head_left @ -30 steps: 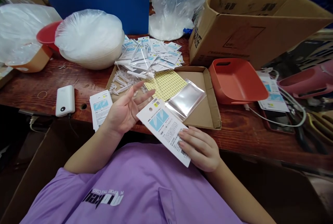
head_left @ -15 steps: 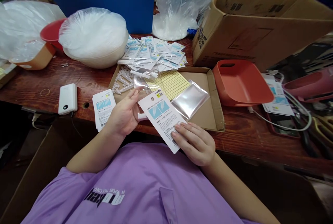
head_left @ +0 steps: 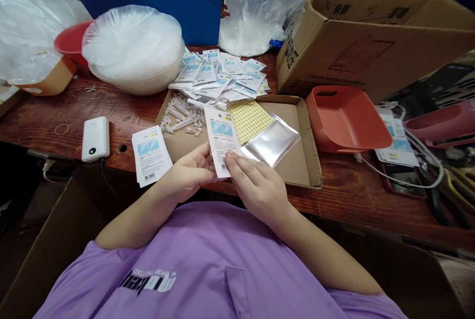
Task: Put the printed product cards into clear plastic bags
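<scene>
A white printed card point(head_left: 222, 137) with a blue picture stands tilted in front of me. My right hand point(head_left: 258, 185) grips its lower right corner, thumb hidden behind. My left hand point(head_left: 191, 173) is closed at the card's lower left edge, on a clear plastic bag that mostly hides behind the card. To the left of that hand lies a stack of the same cards point(head_left: 151, 156). Beyond the hands is a shallow cardboard tray point(head_left: 297, 160) with small clear plastic pieces point(head_left: 181, 113), a yellow sticker sheet point(head_left: 250, 120) and a pile of clear bags point(head_left: 272, 141).
Packed cards point(head_left: 218, 76) heap up behind the tray. A bowl with a white bag point(head_left: 133, 52) stands to their left, a white power bank point(head_left: 95, 139) nearer. On the right are an orange basket point(head_left: 349, 121), a big carton point(head_left: 371, 52) and scissors point(head_left: 458, 185).
The card has moved left and become more upright, meeting my left hand. My left hand has lowered and its fingers have curled in. The bag is now mostly behind the card.
</scene>
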A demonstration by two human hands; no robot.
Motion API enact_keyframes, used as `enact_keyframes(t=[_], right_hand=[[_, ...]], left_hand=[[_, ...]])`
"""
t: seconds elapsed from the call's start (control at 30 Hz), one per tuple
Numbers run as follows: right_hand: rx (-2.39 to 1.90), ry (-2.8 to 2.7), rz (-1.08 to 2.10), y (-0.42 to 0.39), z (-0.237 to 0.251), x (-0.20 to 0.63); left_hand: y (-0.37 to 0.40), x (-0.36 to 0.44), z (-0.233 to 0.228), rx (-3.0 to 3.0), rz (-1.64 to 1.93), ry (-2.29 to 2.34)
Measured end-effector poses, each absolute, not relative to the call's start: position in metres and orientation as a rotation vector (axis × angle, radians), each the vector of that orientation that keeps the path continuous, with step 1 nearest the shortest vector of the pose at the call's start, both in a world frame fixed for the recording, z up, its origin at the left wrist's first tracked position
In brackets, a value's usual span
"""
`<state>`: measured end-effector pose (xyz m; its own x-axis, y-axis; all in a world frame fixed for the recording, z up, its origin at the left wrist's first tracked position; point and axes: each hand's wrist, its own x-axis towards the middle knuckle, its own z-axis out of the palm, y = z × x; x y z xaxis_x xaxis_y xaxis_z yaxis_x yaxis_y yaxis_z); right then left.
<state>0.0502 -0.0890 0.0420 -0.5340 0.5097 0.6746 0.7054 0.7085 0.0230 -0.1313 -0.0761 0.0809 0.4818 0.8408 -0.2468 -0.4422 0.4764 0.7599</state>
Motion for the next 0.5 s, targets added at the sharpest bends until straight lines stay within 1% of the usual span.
enact_keyframes(t=[0.1,0.2,0.37,0.5], right_hand=[[-0.847,-2.312,-0.335,-0.084,0.039,0.045],[-0.823,-2.277,-0.21,-0.078,0.036,0.043],[-0.97,-2.102,0.049,-0.059,0.044,0.041],[-1.054,-2.155,0.221,-0.04,0.047,0.031]], left_hand=[[-0.074,-0.135,0.076,0.742,0.901,0.727],[-0.073,-0.137,0.07,0.784,0.899,0.708],[-0.074,-0.146,0.063,0.896,0.847,0.583],[-0.072,-0.158,0.063,0.977,0.902,0.598]])
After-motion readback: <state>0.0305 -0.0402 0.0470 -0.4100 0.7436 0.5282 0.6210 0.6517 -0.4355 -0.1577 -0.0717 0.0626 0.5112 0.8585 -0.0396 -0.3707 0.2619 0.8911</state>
